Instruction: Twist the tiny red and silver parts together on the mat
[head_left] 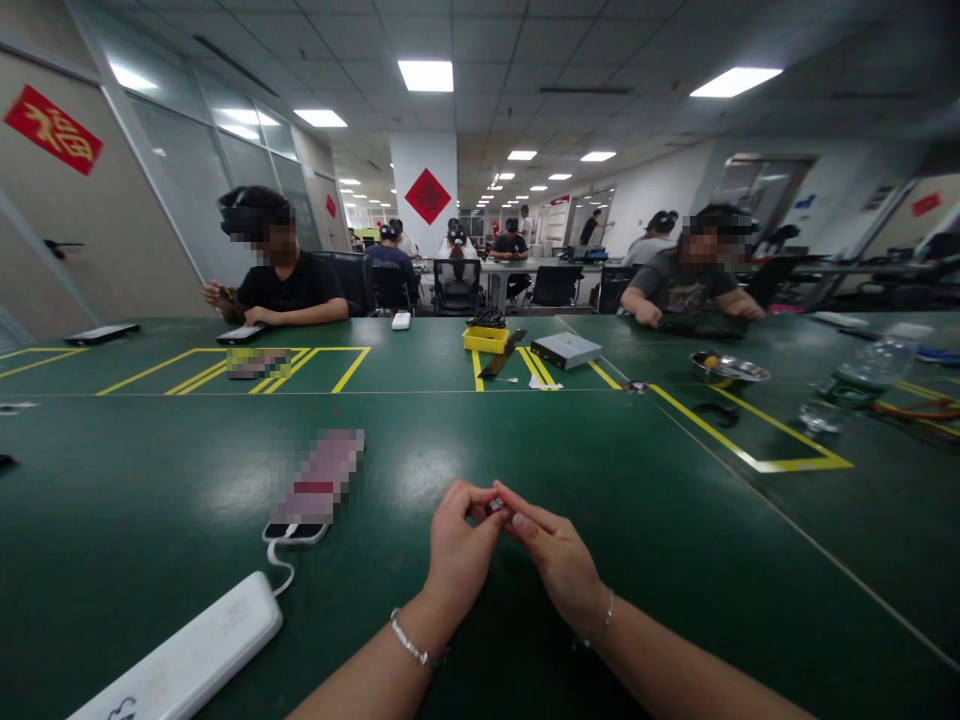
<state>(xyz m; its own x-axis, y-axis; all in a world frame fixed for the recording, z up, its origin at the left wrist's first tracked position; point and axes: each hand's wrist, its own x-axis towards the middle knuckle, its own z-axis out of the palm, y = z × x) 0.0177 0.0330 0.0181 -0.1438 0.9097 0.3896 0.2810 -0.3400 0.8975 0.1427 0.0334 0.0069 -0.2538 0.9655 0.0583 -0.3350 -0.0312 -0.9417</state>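
Observation:
Above the near part of the green table [637,560], my left hand [463,545] and my right hand [559,560] meet at the fingertips. Between them they pinch a tiny object with red, white and dark patches [494,505]. Fingers cover most of it, so its kind cannot be made out. Both hands are closed on it, the left from its left side and the right from its right. To the left of my hands lies a phone [319,480], its screen blurred out, joined by a short white cable [283,570] to a white power bank [195,650].
Across the table are a yellow tray [485,340], a grey box [566,349], a metal bowl [729,368] and a plastic bottle [862,380]. Yellow tape [802,464] marks the tabletop. Two people wearing headsets sit opposite, at left [289,270] and right [697,275].

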